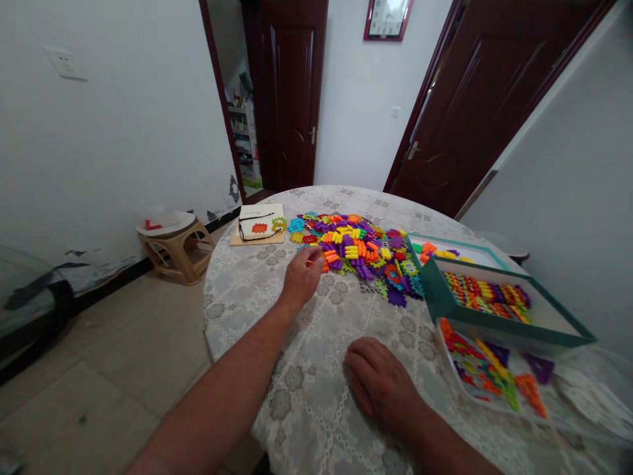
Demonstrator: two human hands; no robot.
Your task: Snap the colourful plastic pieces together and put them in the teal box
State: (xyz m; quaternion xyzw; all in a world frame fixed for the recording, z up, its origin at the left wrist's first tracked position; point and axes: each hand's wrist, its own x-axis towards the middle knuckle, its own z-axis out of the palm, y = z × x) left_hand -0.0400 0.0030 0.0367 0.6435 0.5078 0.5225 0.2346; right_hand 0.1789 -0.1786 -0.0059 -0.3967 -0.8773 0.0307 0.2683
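Observation:
At the near left edge of a heap of colourful plastic building pieces (363, 251), my left hand (302, 276) is closed in a pinch beside some orange pieces. A bit of orange shows at its fingertips, too small to make out. My right hand (378, 379) rests on the tablecloth, knuckles up and fingers curled together, apart from the pieces; nothing shows in it. The heap mixes purple, yellow, orange, red and green pieces, some gear-shaped, others short ribbed blocks. Purple gear-shaped piece (396, 298) lies at its near edge.
A green-edged box (558, 336) with rows of ribbed pieces stands at right, its lid (487, 254) behind. Nearer is a clear plastic tub (448, 369) of loose pieces. At left, eyeglasses (241, 231) and gear pieces lie on a pale book (247, 212). A stool (185, 257) stands beside the round table.

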